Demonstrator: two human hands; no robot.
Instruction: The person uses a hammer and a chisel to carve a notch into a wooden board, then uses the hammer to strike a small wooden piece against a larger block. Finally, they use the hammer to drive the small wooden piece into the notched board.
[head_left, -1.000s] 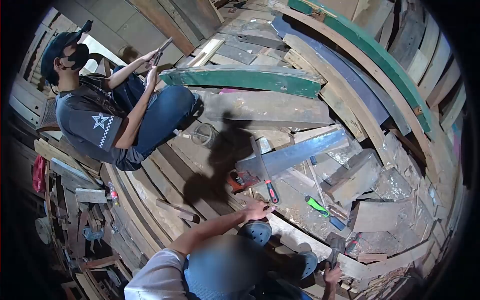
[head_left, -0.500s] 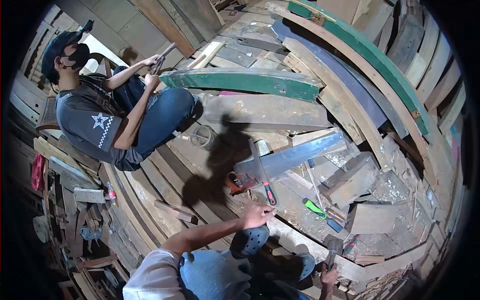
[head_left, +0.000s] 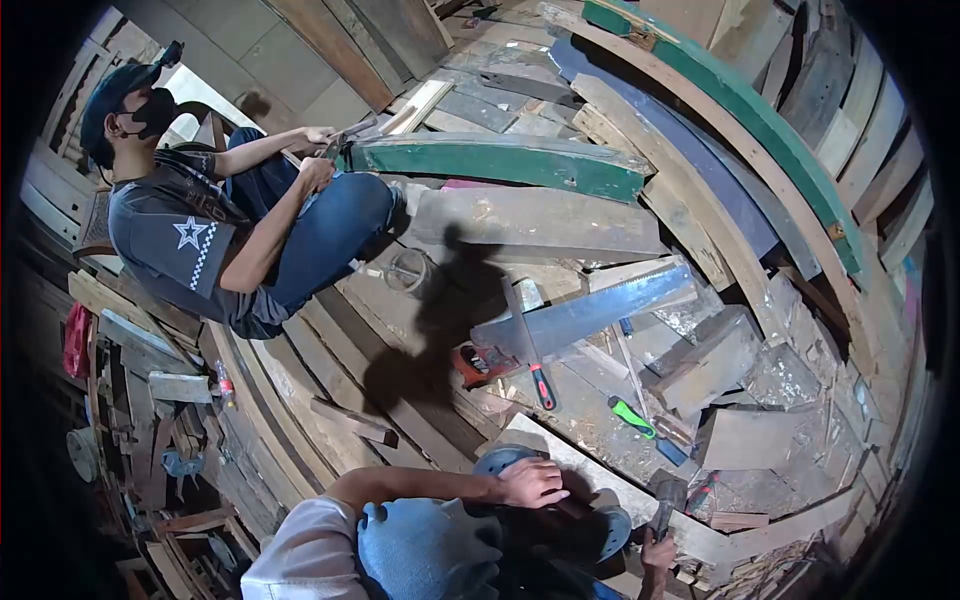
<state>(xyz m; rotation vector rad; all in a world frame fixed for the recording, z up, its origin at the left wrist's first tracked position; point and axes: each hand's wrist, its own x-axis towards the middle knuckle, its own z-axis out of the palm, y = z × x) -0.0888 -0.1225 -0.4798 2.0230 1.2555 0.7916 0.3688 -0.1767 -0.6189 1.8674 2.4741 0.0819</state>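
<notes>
My left hand [head_left: 535,484] is closed with curled fingers, low over a blue clog [head_left: 503,460] with holes. A dark brownish piece shows just beyond its fingertips, but whatever is in the grip is hidden. My right hand [head_left: 657,553], at the lower right, is wrapped round the handle of a hammer [head_left: 667,492] whose dark head points up, beside a pale plank [head_left: 590,470]. The second clog [head_left: 613,532] is between the two hands. Ahead lie a handsaw [head_left: 590,312] with a red handle, a long tool with a red-black handle [head_left: 542,386] and a green-handled tool [head_left: 631,417].
A seated person [head_left: 215,215] in a mask holds a tool at the end of a green beam [head_left: 490,160]. A tin can [head_left: 409,271] stands by that person's feet. Wood blocks [head_left: 757,438] and curved planks [head_left: 740,120] fill the right side. Scrap wood [head_left: 180,450] is piled at left.
My left hand has moved down and slightly right, from above the clog to over it. My right hand stays on the hammer. The other person's hands have shifted right, towards the green beam.
</notes>
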